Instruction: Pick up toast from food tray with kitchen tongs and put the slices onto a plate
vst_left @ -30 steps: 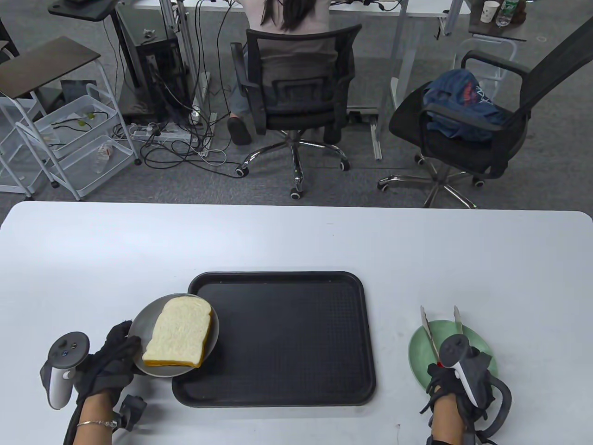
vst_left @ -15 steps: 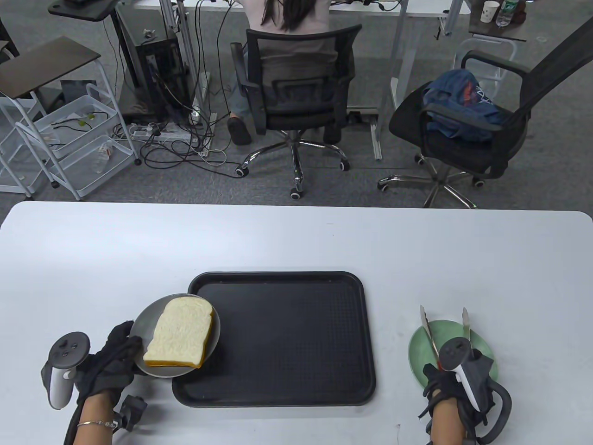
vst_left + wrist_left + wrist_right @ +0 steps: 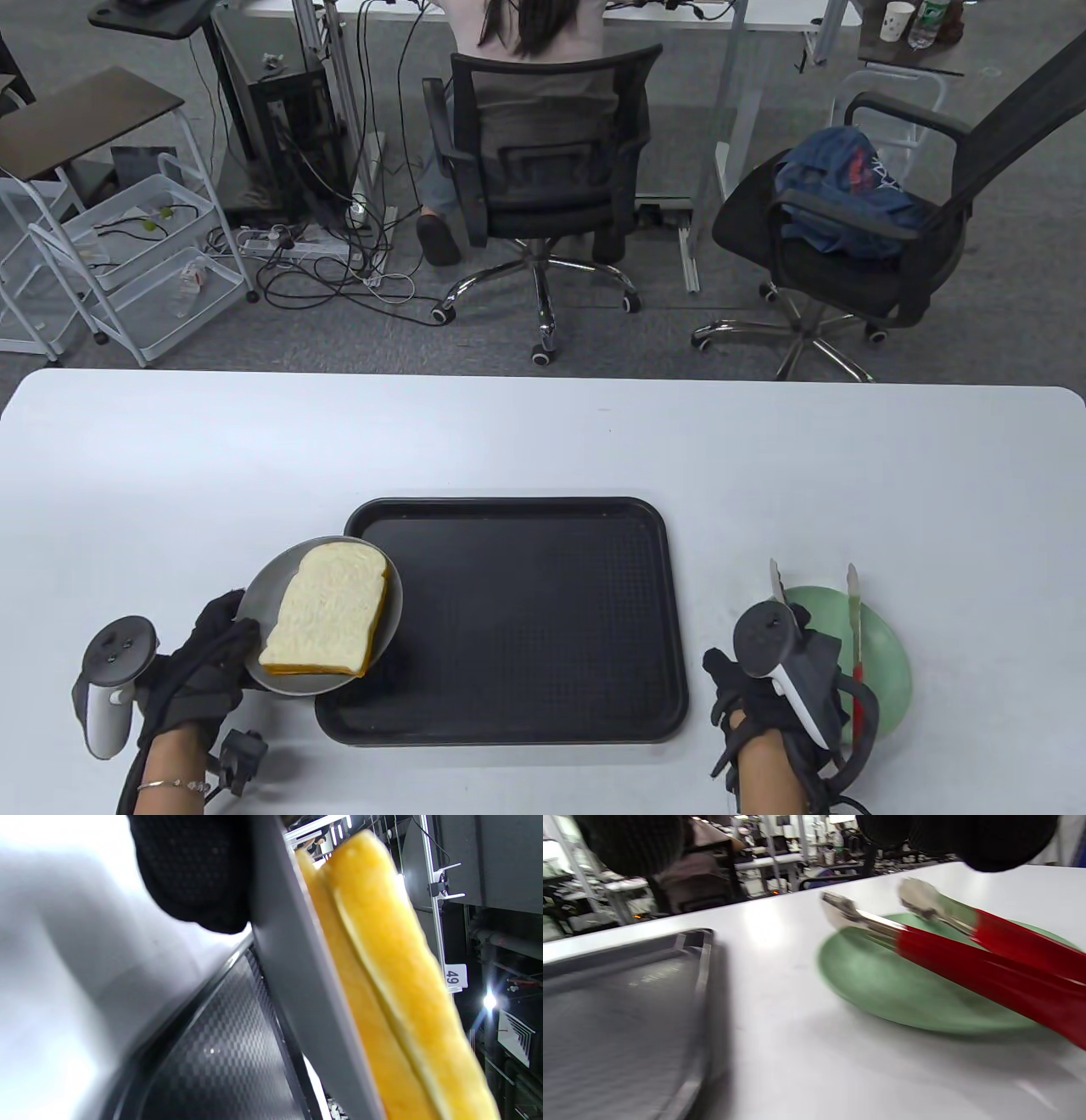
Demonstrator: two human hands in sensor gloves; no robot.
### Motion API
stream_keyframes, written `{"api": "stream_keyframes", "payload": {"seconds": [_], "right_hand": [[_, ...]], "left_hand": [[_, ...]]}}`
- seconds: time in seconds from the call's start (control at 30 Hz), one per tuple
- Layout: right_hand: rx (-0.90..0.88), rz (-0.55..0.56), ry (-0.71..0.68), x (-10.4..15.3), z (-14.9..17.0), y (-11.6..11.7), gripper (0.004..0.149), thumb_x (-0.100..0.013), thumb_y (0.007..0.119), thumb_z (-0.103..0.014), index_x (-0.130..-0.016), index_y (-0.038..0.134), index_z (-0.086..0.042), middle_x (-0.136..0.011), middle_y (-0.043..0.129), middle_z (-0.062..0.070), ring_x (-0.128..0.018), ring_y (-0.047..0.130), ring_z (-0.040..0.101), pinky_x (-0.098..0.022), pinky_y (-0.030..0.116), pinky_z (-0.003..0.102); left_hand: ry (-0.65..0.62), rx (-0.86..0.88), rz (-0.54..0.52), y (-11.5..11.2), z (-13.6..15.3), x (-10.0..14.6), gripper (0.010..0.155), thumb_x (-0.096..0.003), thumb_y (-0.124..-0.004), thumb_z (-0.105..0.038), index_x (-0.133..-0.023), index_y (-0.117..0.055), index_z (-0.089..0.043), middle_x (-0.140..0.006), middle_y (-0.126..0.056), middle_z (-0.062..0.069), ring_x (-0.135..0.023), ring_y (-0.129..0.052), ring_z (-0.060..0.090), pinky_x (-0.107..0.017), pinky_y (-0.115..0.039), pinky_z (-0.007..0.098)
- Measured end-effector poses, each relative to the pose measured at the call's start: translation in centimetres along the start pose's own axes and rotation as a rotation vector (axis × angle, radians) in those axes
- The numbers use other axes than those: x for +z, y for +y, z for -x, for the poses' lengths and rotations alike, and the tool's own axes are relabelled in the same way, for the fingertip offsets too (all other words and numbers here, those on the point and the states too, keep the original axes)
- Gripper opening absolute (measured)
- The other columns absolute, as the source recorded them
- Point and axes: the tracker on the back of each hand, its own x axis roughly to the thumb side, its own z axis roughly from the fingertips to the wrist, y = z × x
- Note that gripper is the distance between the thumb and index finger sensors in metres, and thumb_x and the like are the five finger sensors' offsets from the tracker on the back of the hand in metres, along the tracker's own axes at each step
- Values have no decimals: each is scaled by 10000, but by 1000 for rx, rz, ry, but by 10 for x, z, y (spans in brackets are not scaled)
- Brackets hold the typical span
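Note:
My left hand [image 3: 222, 635] grips the near-left rim of a grey metal plate [image 3: 254, 590] and holds it tilted above the near-left corner of the black food tray [image 3: 543, 611]. Two stacked slices of toast [image 3: 327, 615] lie on that plate. In the left wrist view their yellow crusts [image 3: 382, 963] sit side by side on the plate [image 3: 297, 963] under a gloved fingertip [image 3: 195, 870]. The red-handled tongs [image 3: 853, 620] lie spread on a green plate [image 3: 887, 649]. My right hand [image 3: 736, 686] is just left of them and holds nothing. The tongs [image 3: 967, 950] rest across the green plate [image 3: 882, 984].
The tray [image 3: 628, 1005] holds no food and lies between the two plates. White tabletop [image 3: 543, 433] stretches beyond it to the far edge. Office chairs [image 3: 543, 170] and a seated person are on the floor past the table.
My right hand has let go of the tongs and moved left off the green plate. The tongs have spread wider and now lie there. My left hand still holds the plate with toast.

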Motion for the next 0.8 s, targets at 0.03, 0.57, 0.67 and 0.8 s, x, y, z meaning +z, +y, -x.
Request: {"api": "stream_keyframes", "payload": {"seconds": [0.03,0.57,0.67,0.8], "right_hand": [[-1,8,-27,2,-9,-2,1001,-387,767,-563,-971,252,65,-945,465,424,-735,550,650,-415,670,625],[-86,-5,-383,22,-106,25,987,-395,758,-575,-991,245,21,-1011,433,365,-782,462,689,-459,609,694],[-134,17,-431,25,-111,34,975,-396,761,-573,-997,259,8,-1024,438,350,-791,452,692,-463,589,715],[-151,56,-467,23,-109,50,969,-397,763,-572,-1001,271,5,-1027,435,350,-797,448,691,-466,577,727]], "left_hand": [[-2,0,2,0,-1,0,604,-713,-574,-200,-1198,-309,41,-987,-758,225,-570,-1047,232,-420,-971,235],[-8,6,5,1,-3,1,602,-715,-572,-203,-1200,-306,36,-991,-756,224,-578,-1045,232,-425,-970,235],[-10,2,7,1,-3,0,603,-716,-572,-204,-1201,-304,36,-993,-754,223,-579,-1045,232,-427,-970,235],[-10,-4,11,1,-2,-1,603,-717,-571,-206,-1202,-303,33,-994,-753,221,-581,-1044,231,-430,-970,235]]}}
